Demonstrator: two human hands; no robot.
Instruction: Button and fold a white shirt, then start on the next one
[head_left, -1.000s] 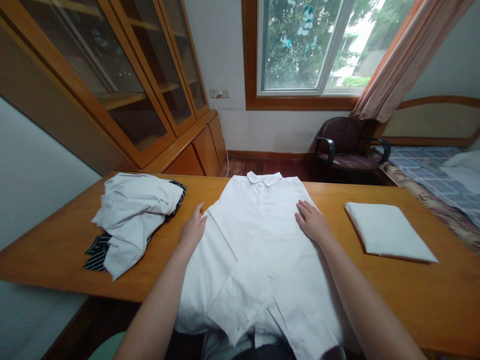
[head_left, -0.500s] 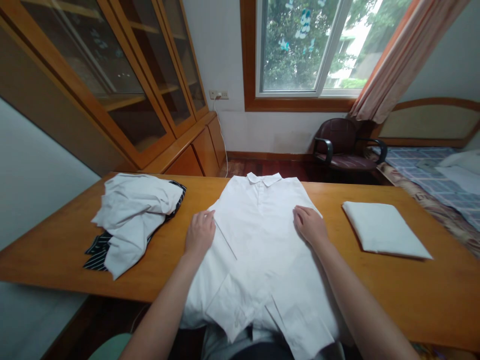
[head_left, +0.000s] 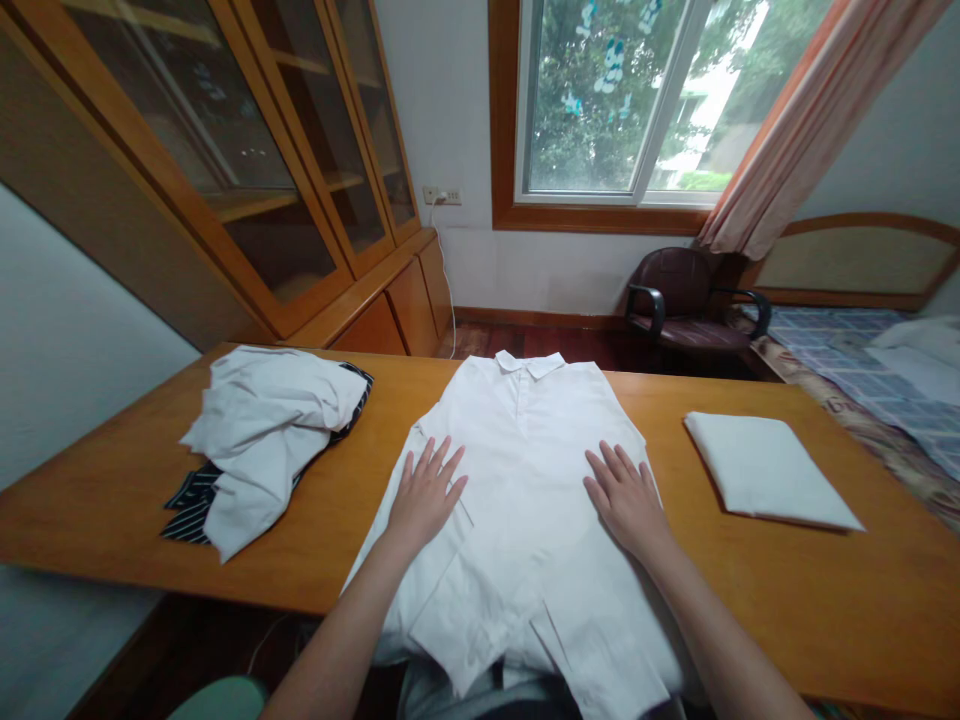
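Shirt (head_left: 526,490): left hand (head_left: 421,502) at nine o'clock, right hand (head_left: 625,500) at three, both spread open, gripping nothing. Smoothing step, seemingly; next move likely needs even pressure.

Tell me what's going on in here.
A person's left hand and right hand rest open on a white shirt. It is spread on a wooden table, collar toward the far edge. Crumpled white cloth and dark striped cloth lie to the left, a flat white bundle to the right.

A white collared shirt (head_left: 529,480) — sleeves (head_left: 607,660) laid down its front — lies spread on the wooden table (head_left: 757,600).
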